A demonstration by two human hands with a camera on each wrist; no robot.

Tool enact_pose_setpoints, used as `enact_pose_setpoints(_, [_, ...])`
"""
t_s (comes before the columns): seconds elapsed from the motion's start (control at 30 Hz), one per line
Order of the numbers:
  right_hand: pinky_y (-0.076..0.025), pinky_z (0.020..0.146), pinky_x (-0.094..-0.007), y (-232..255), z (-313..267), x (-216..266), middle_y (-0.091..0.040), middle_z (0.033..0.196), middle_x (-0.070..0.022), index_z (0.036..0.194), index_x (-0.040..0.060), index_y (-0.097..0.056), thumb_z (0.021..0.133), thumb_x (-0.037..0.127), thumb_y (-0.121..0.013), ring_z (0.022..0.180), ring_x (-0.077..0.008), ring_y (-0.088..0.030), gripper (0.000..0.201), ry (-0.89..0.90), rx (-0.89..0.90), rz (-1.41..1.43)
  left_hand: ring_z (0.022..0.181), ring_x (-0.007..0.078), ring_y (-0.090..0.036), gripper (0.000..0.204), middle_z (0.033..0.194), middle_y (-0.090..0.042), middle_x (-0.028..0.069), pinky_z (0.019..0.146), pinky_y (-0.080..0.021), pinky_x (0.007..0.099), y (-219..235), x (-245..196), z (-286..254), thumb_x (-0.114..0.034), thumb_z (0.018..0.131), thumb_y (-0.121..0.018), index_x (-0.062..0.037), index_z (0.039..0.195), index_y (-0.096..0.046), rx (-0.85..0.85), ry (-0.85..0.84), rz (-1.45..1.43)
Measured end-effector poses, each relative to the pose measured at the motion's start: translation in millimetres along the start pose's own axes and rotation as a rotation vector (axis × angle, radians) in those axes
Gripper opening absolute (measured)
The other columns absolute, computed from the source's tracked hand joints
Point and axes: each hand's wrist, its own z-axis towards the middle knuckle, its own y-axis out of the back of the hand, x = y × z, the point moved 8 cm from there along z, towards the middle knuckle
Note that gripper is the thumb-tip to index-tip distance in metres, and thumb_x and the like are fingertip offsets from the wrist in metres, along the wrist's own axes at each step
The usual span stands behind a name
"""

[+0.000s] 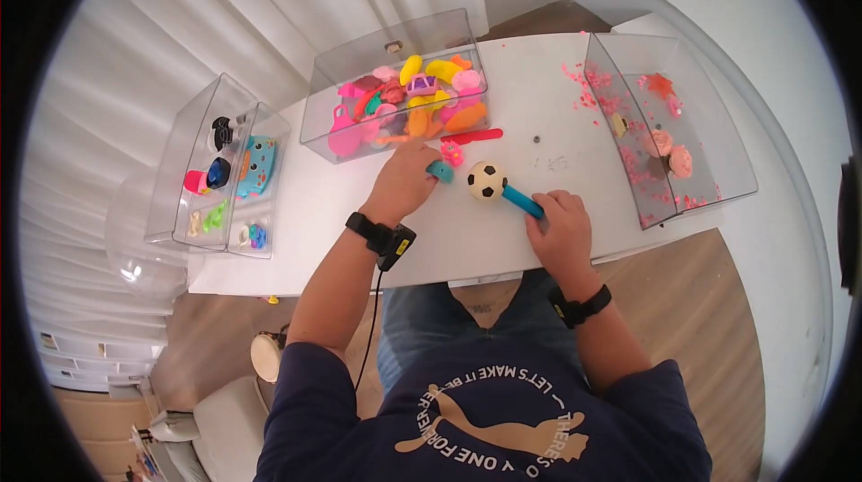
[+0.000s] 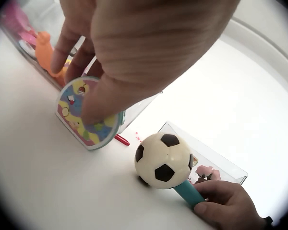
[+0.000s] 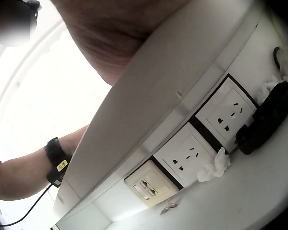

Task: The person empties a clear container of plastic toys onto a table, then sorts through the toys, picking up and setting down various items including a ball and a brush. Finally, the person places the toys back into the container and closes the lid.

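Observation:
My left hand (image 1: 404, 178) pinches a small half-round, teal-edged toy (image 2: 89, 115) between thumb and fingers. The toy's flat face carries a pastel pattern, and its straight edge is down near the white tabletop. My right hand (image 1: 564, 229) grips the blue handle (image 1: 523, 202) of a toy topped by a black-and-white soccer ball (image 1: 487, 180). In the head view the ball end points left, toward the left hand. A small pink figure (image 1: 452, 153) lies just beyond the left fingers, beside a red stick (image 1: 476, 136). The right wrist view hides the right hand's grip.
Behind the left hand, a clear bin (image 1: 316, 133) holds several colourful toys. Another clear bin (image 1: 171, 212) with small toys stands left. At right, a clear bin (image 1: 709, 199) has flowers, with pink bits around it. Sockets (image 3: 185, 155) show near the table edge.

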Motion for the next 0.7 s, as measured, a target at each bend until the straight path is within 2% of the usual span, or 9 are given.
enact_pose_setpoints(0.03, [-0.048,0.077,-0.0405,-0.5,0.3,0.5,-0.061,0.094,-0.0085,0.098,0.0049,-0.068,0.072,0.008,-0.075,0.089,-0.0293,-0.058,0.028,-0.004,0.017,-0.008,0.101,0.0292,-0.062,0.041,0.107,-0.065,0.0132,0.091,-0.05,0.0364,3.5,0.7,-2.8,-0.008,0.076,-0.075,-0.0059,0.115,-0.065,-0.021,0.013,-0.025])
enact_pose_setpoints(0.13, [-0.047,0.078,-0.0401,-2.7,0.6,-0.6,-0.061,0.095,-0.008,0.098,0.005,-0.068,0.072,0.01,-0.076,0.09,-0.0286,-0.058,0.027,-0.015,0.048,-0.019,0.079,0.0193,-0.064,0.031,0.087,-0.067,0.008,0.074,-0.053,0.0302,9.1,20.9,-12.8,-0.018,0.085,-0.072,-0.0034,0.112,-0.066,0.082,0.309,-0.252])
enact_pose_setpoints(0.23, [-0.047,0.078,-0.0401,-4.1,-0.4,-2.8,-0.06,0.095,-0.0078,0.096,0.0052,-0.068,0.072,0.01,-0.076,0.089,-0.0286,-0.057,0.025,-0.018,0.04,-0.021,0.069,0.0114,-0.061,0.031,0.08,-0.065,0.0045,0.066,-0.051,0.0251,26.0,36.5,-24.0,-0.027,0.093,-0.067,0.0002,0.107,-0.067,0.024,0.532,-0.717])
enact_pose_setpoints(0.33, [-0.047,0.077,-0.0402,-4.4,0.4,-1.6,-0.06,0.094,-0.0079,0.094,0.0054,-0.067,0.073,0.01,-0.076,0.089,-0.0291,-0.057,0.024,-0.014,0.028,-0.028,0.068,0.0094,-0.061,0.034,0.088,-0.068,0.0045,0.06,-0.05,0.0226,61.4,53.5,-25.1,-0.027,0.095,-0.066,0.0017,0.112,-0.065,-0.147,0.569,-0.853])
enact_pose_setpoints(0.43, [-0.047,0.077,-0.0404,-3.5,-0.4,-1.6,-0.06,0.094,-0.0081,0.093,0.0054,-0.067,0.072,0.01,-0.076,0.089,-0.0295,-0.057,0.023,-0.015,0.028,-0.038,0.074,0.0133,-0.064,0.038,0.091,-0.067,0.0074,0.069,-0.053,0.0254,103.5,63.8,-14.4,-0.022,0.096,-0.062,0.0035,0.125,-0.058,-0.386,0.529,-0.873])
enact_pose_setpoints(0.53, [-0.048,0.076,-0.0407,-4.2,-0.3,-2.3,-0.06,0.093,-0.0084,0.093,0.0053,-0.067,0.071,0.01,-0.076,0.088,-0.0298,-0.058,0.024,-0.016,0.021,-0.03,0.084,0.0189,-0.067,0.049,0.108,-0.064,0.0143,0.074,-0.056,0.029,119.6,81.3,-5.4,-0.016,0.096,-0.06,0.0045,0.138,-0.045,-0.476,0.509,-0.956])
enact_pose_setpoints(0.57, [-0.048,0.076,-0.0408,-4.1,-0.7,-2.9,-0.061,0.093,-0.0086,0.093,0.0053,-0.067,0.071,0.009,-0.076,0.088,-0.0298,-0.058,0.024,-0.017,0.019,-0.026,0.091,0.024,-0.068,0.055,0.122,-0.057,0.0197,0.078,-0.057,0.0321,120.0,88.4,-6.8,-0.01,0.094,-0.059,0.0048,0.143,-0.038,-0.502,0.53,-0.965])
enact_pose_setpoints(0.67, [-0.048,0.075,-0.0411,-3.5,-0.6,-2.3,-0.061,0.092,-0.0089,0.092,0.0052,-0.067,0.071,0.009,-0.076,0.087,-0.0302,-0.058,0.023,-0.016,0.012,-0.024,0.091,0.0255,-0.068,0.055,0.129,-0.053,0.0215,0.078,-0.057,0.0316,111.0,96.1,-21.9,-0.007,0.093,-0.058,0.0043,0.143,-0.039,-0.521,0.517,-0.848])
enact_pose_setpoints(0.7, [-0.048,0.075,-0.0411,-2.3,0.0,-1.3,-0.06,0.092,-0.0089,0.091,0.0052,-0.067,0.071,0.009,-0.076,0.087,-0.0303,-0.058,0.022,-0.012,0.006,-0.024,0.089,0.0233,-0.069,0.052,0.123,-0.058,0.019,0.076,-0.057,0.0304,110.2,95.0,-31.4,-0.007,0.091,-0.061,0.0035,0.139,-0.045,-0.537,0.519,-0.723])
